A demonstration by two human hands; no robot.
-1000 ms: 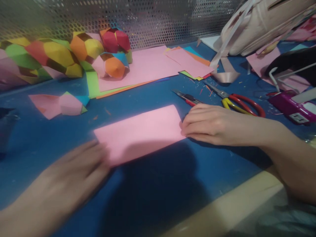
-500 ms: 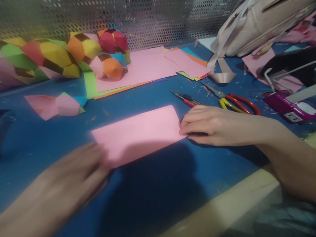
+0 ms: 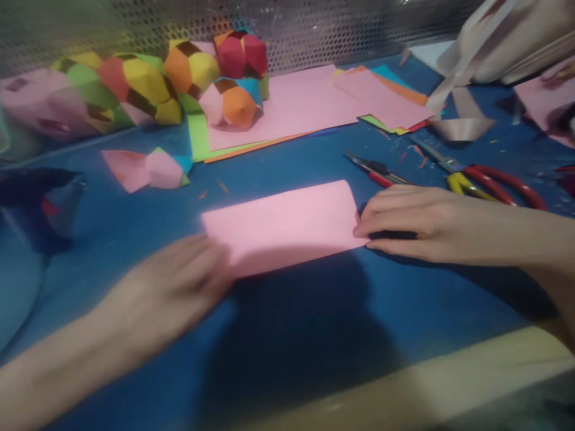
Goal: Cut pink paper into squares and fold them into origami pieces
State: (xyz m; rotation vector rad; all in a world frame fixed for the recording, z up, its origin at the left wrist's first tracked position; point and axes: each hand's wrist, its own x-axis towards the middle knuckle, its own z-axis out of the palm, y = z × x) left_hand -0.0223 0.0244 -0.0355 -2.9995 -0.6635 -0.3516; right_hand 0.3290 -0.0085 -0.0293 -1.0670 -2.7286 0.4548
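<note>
A folded sheet of pink paper (image 3: 287,224) lies on the blue tabletop in front of me, its fold rounded along the far side. At its left end my left hand (image 3: 184,275), a little blurred, is closed on the near corner. My right hand (image 3: 404,221) pinches the right corner between thumb and fingers. Just beyond that hand lie a craft knife (image 3: 375,170) and scissors (image 3: 471,176) with red and yellow handles. A small piece of folded pink paper work (image 3: 150,169) rests beyond my left hand.
Colourful folded-paper shapes (image 3: 135,84) line the back left against a perforated metal panel (image 3: 309,45). Stacked coloured sheets (image 3: 305,108) lie beside them. A dark glue gun (image 3: 40,203) with a cord is at left. A pale bag (image 3: 498,48) and ribbon (image 3: 462,126) are at back right.
The whole view has swung left, so things appear further right and the glue gun has come into view. Both hands stay at the ends of the pink paper, which looks unchanged.
</note>
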